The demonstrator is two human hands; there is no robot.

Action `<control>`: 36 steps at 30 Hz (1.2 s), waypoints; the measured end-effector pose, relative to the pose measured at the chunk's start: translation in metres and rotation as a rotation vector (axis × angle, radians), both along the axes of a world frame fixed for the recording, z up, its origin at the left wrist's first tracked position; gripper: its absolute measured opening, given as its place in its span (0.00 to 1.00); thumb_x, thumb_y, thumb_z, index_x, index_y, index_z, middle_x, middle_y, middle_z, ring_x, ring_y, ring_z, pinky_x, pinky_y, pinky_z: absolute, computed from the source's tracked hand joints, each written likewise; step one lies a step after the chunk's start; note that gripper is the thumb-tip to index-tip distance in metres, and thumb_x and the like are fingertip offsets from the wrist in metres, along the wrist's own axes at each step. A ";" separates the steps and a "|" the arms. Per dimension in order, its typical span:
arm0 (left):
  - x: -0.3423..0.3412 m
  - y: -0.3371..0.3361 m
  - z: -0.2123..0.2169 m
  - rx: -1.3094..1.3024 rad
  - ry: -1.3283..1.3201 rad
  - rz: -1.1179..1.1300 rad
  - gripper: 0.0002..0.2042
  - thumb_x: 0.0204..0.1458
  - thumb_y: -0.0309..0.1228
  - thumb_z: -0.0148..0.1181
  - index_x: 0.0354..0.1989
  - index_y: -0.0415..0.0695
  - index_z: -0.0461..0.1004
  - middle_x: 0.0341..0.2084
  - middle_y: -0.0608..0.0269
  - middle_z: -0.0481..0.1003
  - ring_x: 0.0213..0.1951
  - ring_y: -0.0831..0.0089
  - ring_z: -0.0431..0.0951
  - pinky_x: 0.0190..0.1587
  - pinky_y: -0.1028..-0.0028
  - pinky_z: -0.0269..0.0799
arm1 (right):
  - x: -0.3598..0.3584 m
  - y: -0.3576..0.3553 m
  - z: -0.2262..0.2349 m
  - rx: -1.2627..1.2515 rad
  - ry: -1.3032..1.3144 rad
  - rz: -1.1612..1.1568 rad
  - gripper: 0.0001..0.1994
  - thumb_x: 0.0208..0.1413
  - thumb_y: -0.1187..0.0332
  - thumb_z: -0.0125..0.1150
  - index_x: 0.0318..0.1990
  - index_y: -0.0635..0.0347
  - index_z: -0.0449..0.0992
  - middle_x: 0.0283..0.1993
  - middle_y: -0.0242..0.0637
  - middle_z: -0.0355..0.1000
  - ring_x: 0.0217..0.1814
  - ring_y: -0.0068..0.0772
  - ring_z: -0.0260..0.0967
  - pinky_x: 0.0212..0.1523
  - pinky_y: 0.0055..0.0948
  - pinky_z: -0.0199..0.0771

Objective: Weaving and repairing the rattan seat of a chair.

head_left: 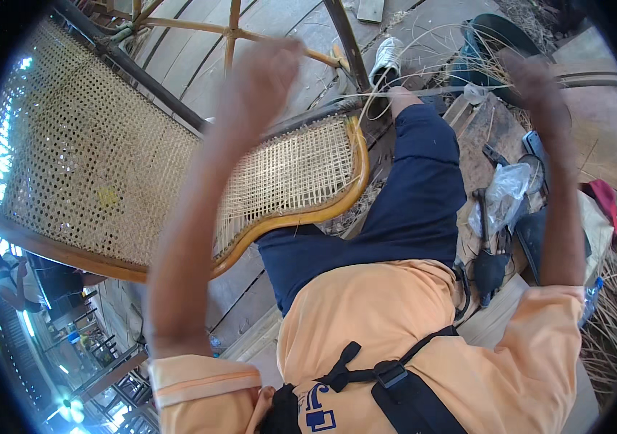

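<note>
A woven cane panel [286,170] in a curved wooden chair frame [344,202] lies over my left side and lap. My left hand [268,72], blurred and curled closed, is raised above the panel's far edge; what it may hold is hidden. A pale cane strand [424,92] stretches from near the panel's far corner across to my right hand [536,79]. That hand is lifted at the right, also blurred, its fingers closed and apparently gripping the strand. Loose strands curl between the hands, above my shoe [386,61].
A dark green bucket [500,32] stands at the far right, cane strands over it. Right of my leg lie a clear plastic bag [507,192] and tools [491,271]. Cane pieces [615,311] are heaped at the right. Wooden rungs [232,32] rise beyond the panel.
</note>
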State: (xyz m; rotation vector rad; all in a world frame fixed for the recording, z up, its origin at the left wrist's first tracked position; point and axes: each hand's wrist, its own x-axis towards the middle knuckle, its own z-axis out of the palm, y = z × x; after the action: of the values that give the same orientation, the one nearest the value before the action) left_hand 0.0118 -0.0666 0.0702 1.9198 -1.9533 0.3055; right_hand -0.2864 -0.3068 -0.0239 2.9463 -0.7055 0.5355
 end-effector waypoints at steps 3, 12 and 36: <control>-0.071 0.045 -0.049 0.224 0.136 -0.018 0.17 0.41 0.27 0.61 0.43 0.41 0.71 0.41 0.54 0.72 0.49 0.58 0.69 0.51 0.61 0.63 | 0.043 0.105 -0.009 0.323 0.075 0.363 0.10 0.48 0.74 0.49 0.37 0.53 0.74 0.26 0.40 0.68 0.29 0.45 0.67 0.28 0.38 0.66; -0.088 0.224 -0.087 0.624 1.101 0.379 0.11 0.55 0.37 0.52 0.35 0.42 0.75 0.25 0.56 0.74 0.26 0.64 0.74 0.31 0.70 0.68 | 0.060 0.197 -0.038 0.843 0.046 0.481 0.05 0.47 0.69 0.56 0.31 0.56 0.76 0.27 0.38 0.69 0.35 0.41 0.68 0.34 0.34 0.69; -0.090 0.214 -0.131 0.773 1.631 0.598 0.09 0.56 0.27 0.47 0.41 0.39 0.71 0.19 0.70 0.68 0.19 0.87 0.63 0.23 0.87 0.58 | -0.046 0.160 -0.006 0.511 -0.466 -0.532 0.08 0.52 0.73 0.52 0.39 0.60 0.74 0.36 0.44 0.72 0.40 0.44 0.70 0.42 0.38 0.68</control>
State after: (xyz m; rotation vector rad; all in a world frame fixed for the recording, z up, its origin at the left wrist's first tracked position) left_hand -0.0777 0.1474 -0.0604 1.8572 -0.3414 -1.5470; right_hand -0.3320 -0.1469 -0.0300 2.8433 -1.8473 1.1288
